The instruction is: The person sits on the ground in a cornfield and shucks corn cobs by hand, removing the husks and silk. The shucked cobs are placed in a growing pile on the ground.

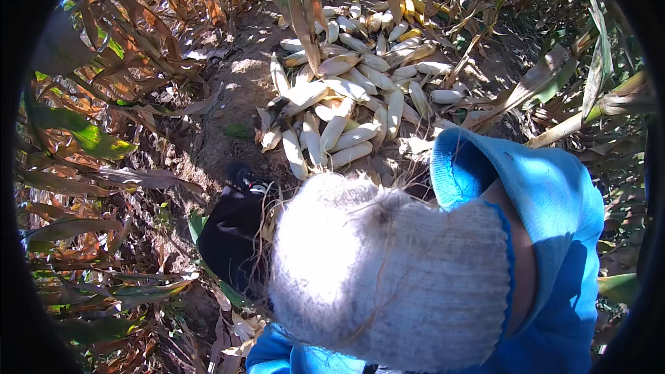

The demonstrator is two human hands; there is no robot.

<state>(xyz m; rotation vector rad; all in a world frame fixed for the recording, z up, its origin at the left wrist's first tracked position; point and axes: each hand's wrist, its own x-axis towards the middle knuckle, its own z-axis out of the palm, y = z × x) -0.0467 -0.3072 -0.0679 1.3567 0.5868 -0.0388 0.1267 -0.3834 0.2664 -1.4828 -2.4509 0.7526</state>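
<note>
My right hand (363, 265), in a white knit glove with a ribbed cuff, is very close to the camera. Its back faces me, so the fingers are hidden, and whether they hold anything does not show. Thin brown strands of corn silk (262, 228) cling to the glove and hang past its edge. A blue sleeve (550, 208) gapes around the wrist. My left hand is out of view, though more blue cloth (291, 353) shows below the glove. Beyond the hand, a pile of corn ears (358, 83) in pale husks lies on the soil.
Yellow husked cobs (410, 5) lie at the pile's far end. Dry corn stalks (171, 26) crowd the left side. A thick stalk (597, 106) slants in from the right, and a leaf (301, 10) hangs over the pile. A black trouser leg (228, 234) and shoe (241, 174) are below left.
</note>
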